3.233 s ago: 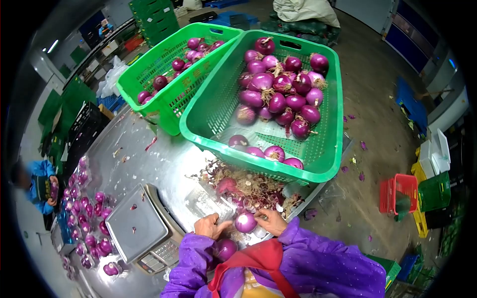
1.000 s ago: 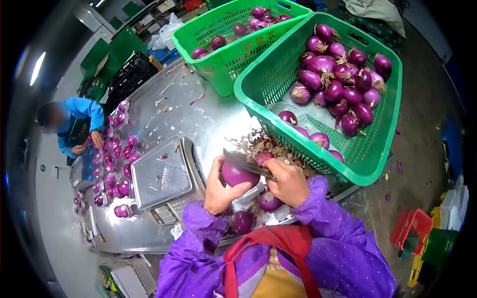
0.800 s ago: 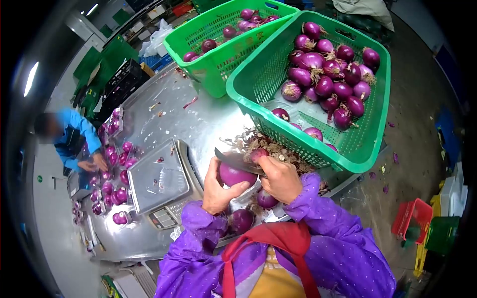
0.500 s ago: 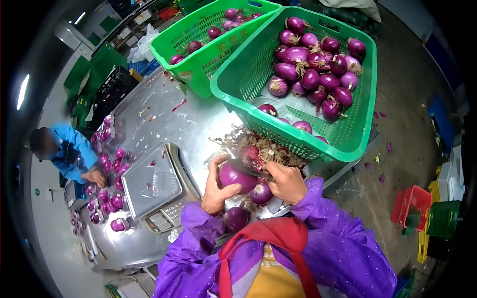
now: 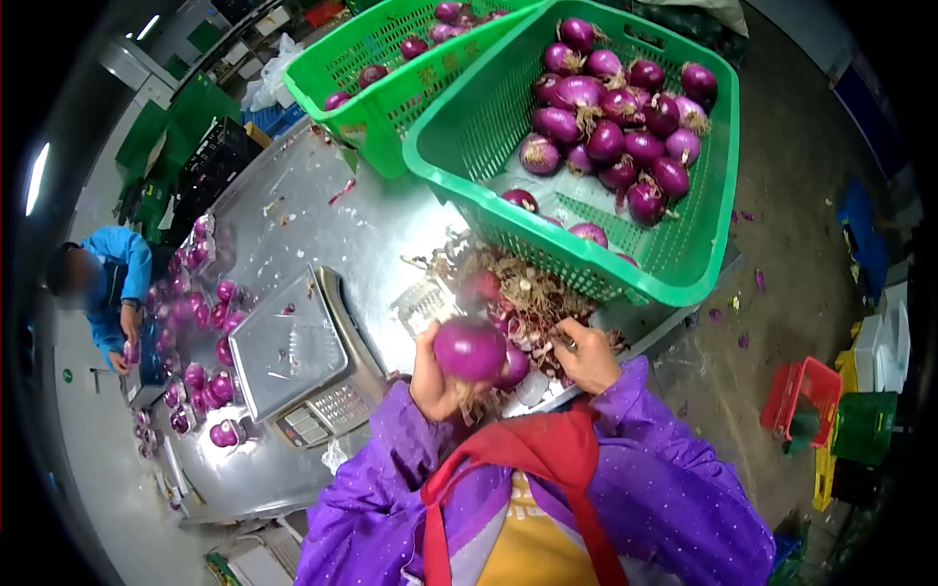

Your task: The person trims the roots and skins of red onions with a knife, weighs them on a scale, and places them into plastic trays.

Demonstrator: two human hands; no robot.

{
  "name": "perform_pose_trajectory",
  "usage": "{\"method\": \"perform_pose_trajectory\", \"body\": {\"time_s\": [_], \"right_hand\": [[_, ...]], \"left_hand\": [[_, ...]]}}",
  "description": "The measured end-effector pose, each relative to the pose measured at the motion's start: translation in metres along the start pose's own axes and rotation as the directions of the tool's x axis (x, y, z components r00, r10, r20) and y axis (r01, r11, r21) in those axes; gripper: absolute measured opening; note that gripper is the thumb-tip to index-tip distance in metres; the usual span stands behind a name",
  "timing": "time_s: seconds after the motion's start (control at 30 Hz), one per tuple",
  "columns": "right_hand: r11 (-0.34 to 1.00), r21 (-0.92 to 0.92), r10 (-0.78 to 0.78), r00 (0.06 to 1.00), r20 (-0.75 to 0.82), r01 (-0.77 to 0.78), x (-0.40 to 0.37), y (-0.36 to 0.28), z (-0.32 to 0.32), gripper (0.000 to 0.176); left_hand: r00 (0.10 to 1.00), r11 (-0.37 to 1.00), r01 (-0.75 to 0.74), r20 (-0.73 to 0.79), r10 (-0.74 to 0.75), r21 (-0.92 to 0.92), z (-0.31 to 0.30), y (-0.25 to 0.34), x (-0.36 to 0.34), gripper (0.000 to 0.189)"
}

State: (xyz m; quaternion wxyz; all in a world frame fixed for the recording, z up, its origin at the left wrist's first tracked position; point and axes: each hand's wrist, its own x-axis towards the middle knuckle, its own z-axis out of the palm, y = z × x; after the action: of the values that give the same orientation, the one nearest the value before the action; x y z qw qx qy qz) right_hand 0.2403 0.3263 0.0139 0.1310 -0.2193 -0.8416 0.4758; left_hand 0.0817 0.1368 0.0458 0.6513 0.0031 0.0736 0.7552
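My left hand (image 5: 435, 376) is closed around a red onion (image 5: 469, 350), its dry roots hanging down toward my wrist. To its right is my right hand (image 5: 589, 357), with curled fingers and the thumb pressed in; what it grips is hidden. Just beyond its fingertips lies a pile of onion skins and roots (image 5: 532, 298). Another red onion (image 5: 513, 367) rests behind the held one, partly covered. A flat clear-looking piece (image 5: 427, 305) lies on the table by the trimmings.
A green crate (image 5: 576, 259) of red onions stands beyond my hands, with a second green crate (image 5: 376, 127) behind. On the metal table (image 5: 293, 210) are a scale (image 5: 293, 352) and several wrapped onions (image 5: 223, 433). A co-worker in a blue jacket (image 5: 122, 259) works at the far left.
The left hand has turned the onion and moved it slightly down, away from the right hand. A dark blade-like edge at the right hand no longer shows. The co-worker's hands moved left.
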Motion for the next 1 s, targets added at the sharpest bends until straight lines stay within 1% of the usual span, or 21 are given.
{"method": "perform_pose_trajectory", "body": {"time_s": [0.03,0.07,0.1,0.13,0.17,0.23,0.27,0.3,0.33,0.4,0.43,0.47,0.53,0.57,0.6,0.67,0.7,0.73,0.8,0.93,1.0], "right_hand": [[0.986,0.163,0.030,0.999,0.020,-0.033,-0.001,-0.008,0.002,0.021],[0.946,0.318,0.051,0.998,0.039,-0.061,0.000,-0.020,0.001,0.024],[0.915,0.400,0.024,0.996,0.090,-0.058,0.000,-0.037,-0.006,0.037],[0.845,0.507,0.057,0.970,0.235,-0.173,-0.001,-0.050,-0.011,0.049],[0.877,0.478,-0.043,0.984,0.174,-0.047,0.000,-0.052,-0.007,0.054],[0.861,0.469,-0.226,0.974,0.009,0.195,0.007,-0.051,0.009,0.063],[0.840,0.536,-0.141,0.988,0.067,0.083,0.007,-0.051,0.006,0.064],[0.805,0.592,-0.060,0.990,0.130,-0.029,0.009,-0.055,0.000,0.065],[0.791,0.605,-0.015,0.984,0.178,-0.097,0.011,-0.060,-0.006,0.060],[0.824,0.561,-0.041,0.980,0.197,-0.078,0.023,-0.069,-0.019,0.049],[0.848,0.530,-0.091,0.981,0.170,-0.013,0.028,-0.069,-0.022,0.044],[0.857,0.500,-0.204,0.972,0.116,0.120,0.034,-0.068,-0.021,0.038],[0.819,0.573,0.016,0.999,0.030,-0.030,0.031,-0.090,-0.030,0.033],[0.782,0.615,0.132,0.991,-0.005,-0.101,0.028,-0.097,-0.033,0.030],[0.924,0.374,0.005,0.978,-0.211,0.076,0.026,-0.092,-0.033,0.021],[0.962,0.138,-0.193,0.945,-0.265,0.235,0.014,-0.076,-0.027,0.015],[0.943,0.085,-0.289,0.917,-0.274,0.323,0.009,-0.075,-0.020,0.012],[0.960,0.022,-0.272,0.945,-0.182,0.281,0.003,-0.076,-0.017,0.017],[0.961,-0.084,-0.273,0.954,-0.127,0.264,0.006,-0.072,-0.010,0.025],[0.945,-0.214,-0.267,0.961,-0.065,0.248,0.015,-0.073,-0.008,0.019],[0.932,-0.252,-0.283,0.958,-0.053,0.261,0.018,-0.075,-0.009,0.020]], "left_hand": [[0.970,0.983,-0.080,-0.214,0.115,0.163,0.003,-0.005,0.002,0.074],[0.960,0.984,-0.092,-0.247,0.129,0.155,0.006,-0.008,0.006,0.075],[0.949,0.983,-0.104,-0.281,0.143,0.148,0.008,-0.012,0.009,0.076],[0.936,0.983,-0.118,-0.314,0.158,0.141,0.013,-0.017,0.013,0.077],[0.894,0.973,-0.181,-0.388,0.223,0.143,0.022,-0.026,0.018,0.077],[0.901,0.935,-0.162,-0.340,0.272,0.317,0.005,-0.033,0.014,0.068],[0.903,0.904,-0.155,-0.314,0.293,0.398,-0.002,-0.035,0.012,0.063],[0.848,0.809,-0.145,-0.350,0.398,0.569,0.010,-0.038,0.011,0.060],[0.884,0.769,-0.121,-0.285,0.372,0.627,0.009,-0.028,0.008,0.068],[0.912,0.630,-0.076,-0.201,0.358,0.773,0.032,-0.006,0.009,0.081],[0.897,0.497,-0.066,-0.166,0.409,0.865,0.050,-0.001,0.016,0.093],[0.913,0.491,-0.080,-0.134,0.385,0.867,0.048,0.002,0.016,0.090],[0.940,0.474,-0.111,-0.062,0.335,0.874,0.041,0.011,0.017,0.086],[0.921,0.556,-0.158,-0.082,0.382,0.816,0.041,0.008,0.019,0.085],[0.905,0.588,-0.167,-0.113,0.410,0.791,0.041,0.005,0.020,0.084],[0.867,0.655,-0.192,-0.186,0.462,0.731,0.040,-0.004,0.019,0.083],[0.849,0.653,-0.221,-0.187,0.494,0.724,0.037,-0.008,0.020,0.079],[0.850,0.678,-0.211,-0.210,0.483,0.704,0.033,-0.010,0.019,0.077],[0.853,0.721,-0.194,-0.250,0.459,0.665,0.025,-0.013,0.018,0.074],[0.841,0.703,-0.220,-0.234,0.488,0.676,0.029,-0.021,0.020,0.059],[0.830,0.668,-0.226,-0.219,0.513,0.709,0.031,-0.023,0.022,0.059]]}}
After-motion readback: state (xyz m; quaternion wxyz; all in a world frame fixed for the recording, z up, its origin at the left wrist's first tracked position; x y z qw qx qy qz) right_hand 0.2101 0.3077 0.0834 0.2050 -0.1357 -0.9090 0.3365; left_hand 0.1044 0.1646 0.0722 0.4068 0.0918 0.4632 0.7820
